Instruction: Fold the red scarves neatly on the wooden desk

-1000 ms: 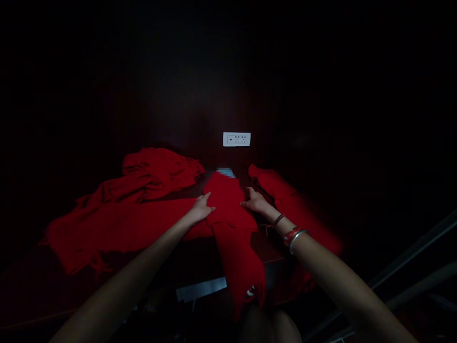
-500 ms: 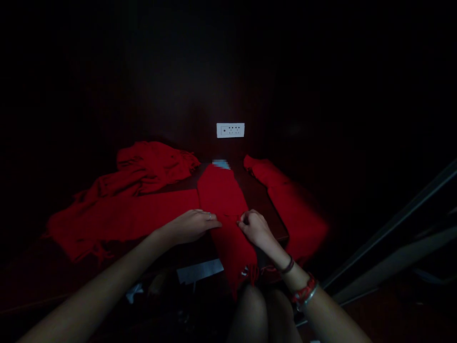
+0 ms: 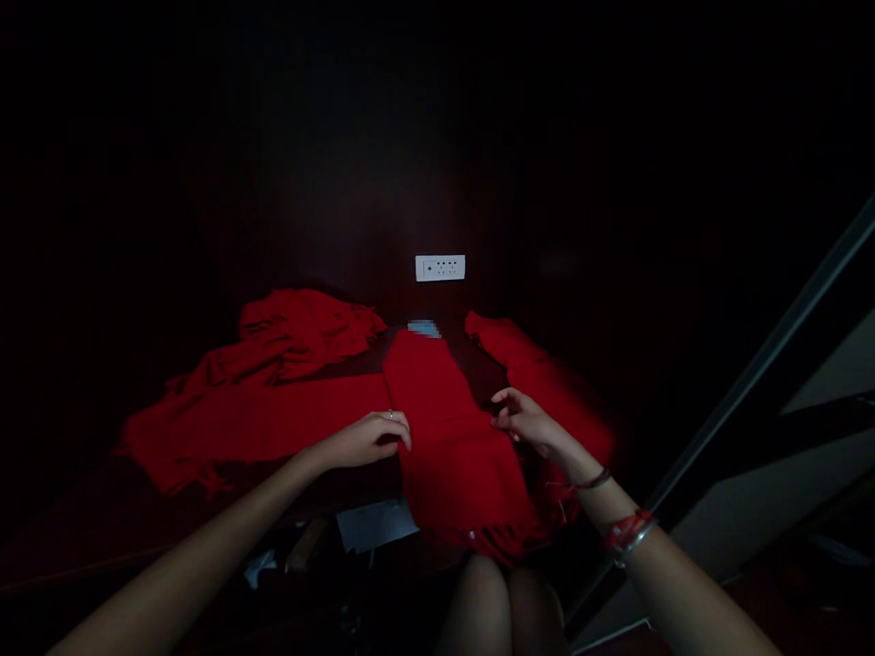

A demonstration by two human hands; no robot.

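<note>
A red fringed scarf (image 3: 451, 456) lies lengthwise in front of me, its near part spread wide and its fringe hanging over the front edge above my knees. At its left edge my left hand (image 3: 375, 437), with a ring on one finger, has its fingers curled closed on the cloth. My right hand (image 3: 530, 424) is beside the scarf's right edge with fingers loosely apart. A crease crosses the scarf between my hands. Bracelets (image 3: 629, 536) circle my right forearm.
More red scarf cloth (image 3: 273, 415) lies flat at the left, with a crumpled red heap (image 3: 307, 333) behind it. Another folded red scarf (image 3: 540, 369) lies at the right. A white socket panel (image 3: 440, 268) is on the dark wall. Pale paper (image 3: 375, 527) shows below the table edge.
The near part of the scarf has spread wider to the right. My right hand has moved right and its fingers have parted. My left hand has shifted slightly left.
</note>
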